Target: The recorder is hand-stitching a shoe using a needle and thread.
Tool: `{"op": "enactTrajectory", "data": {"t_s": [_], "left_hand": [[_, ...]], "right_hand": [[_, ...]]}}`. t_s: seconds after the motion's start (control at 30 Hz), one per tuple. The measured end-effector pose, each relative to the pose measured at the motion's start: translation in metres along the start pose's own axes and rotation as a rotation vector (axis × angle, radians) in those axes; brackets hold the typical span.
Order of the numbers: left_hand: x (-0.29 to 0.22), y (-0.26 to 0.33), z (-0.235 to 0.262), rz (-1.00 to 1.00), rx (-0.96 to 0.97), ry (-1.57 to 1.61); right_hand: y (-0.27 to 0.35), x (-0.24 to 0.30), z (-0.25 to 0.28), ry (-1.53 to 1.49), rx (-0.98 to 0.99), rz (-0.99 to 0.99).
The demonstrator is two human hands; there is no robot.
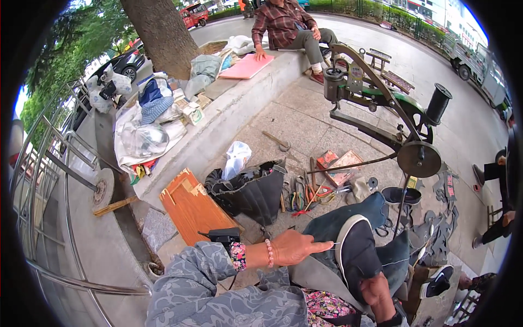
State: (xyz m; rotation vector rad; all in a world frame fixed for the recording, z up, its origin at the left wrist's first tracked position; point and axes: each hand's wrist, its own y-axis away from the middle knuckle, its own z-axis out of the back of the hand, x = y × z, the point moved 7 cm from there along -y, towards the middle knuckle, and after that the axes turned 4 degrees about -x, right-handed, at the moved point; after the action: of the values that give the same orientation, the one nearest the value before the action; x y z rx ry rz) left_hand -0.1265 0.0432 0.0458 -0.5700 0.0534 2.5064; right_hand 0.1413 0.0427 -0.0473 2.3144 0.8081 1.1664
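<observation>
A dark navy slip-on shoe (359, 256) with a white sole edge rests tilted on my lap, over a dark blue-green cloth (321, 226). My right hand (377, 290) grips the shoe at its lower end. My left hand (294, 248) is beside the sole, its index finger stretched toward the white edge and the other fingers curled. A short pale strand, apparently thread (337, 244), runs between that fingertip and the sole. What the curled fingers hold is hidden.
A hand-cranked sewing machine (376, 92) stands ahead on the right. Pliers (299, 193) and other hand tools lie before me, near a black bag (250, 191) and a wooden board (193, 207). Dark rubber scraps (436, 229) cover the right-hand ground. A person (289, 27) sits on the ledge.
</observation>
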Motion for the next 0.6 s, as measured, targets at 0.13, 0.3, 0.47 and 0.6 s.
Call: {"op": "enactTrajectory", "data": {"t_s": [0.13, 0.3, 0.47, 0.6], "left_hand": [[-0.004, -0.011, 0.009, -0.148, -0.223, 0.457], [0.019, -0.007, -0.02, 0.435, 0.405, 0.93], [0.015, -0.015, -0.005, 0.356, 0.437, 0.842], [0.015, -0.021, -0.008, 0.325, 0.444, 0.774]], "right_hand": [[-0.012, -0.018, 0.0, -0.157, -0.141, -0.087], [-0.034, -0.017, -0.032, -0.224, 0.033, -0.184], [-0.054, -0.016, -0.046, -0.291, 0.111, -0.205], [-0.06, -0.024, -0.034, -0.381, 0.255, -0.196]]}}
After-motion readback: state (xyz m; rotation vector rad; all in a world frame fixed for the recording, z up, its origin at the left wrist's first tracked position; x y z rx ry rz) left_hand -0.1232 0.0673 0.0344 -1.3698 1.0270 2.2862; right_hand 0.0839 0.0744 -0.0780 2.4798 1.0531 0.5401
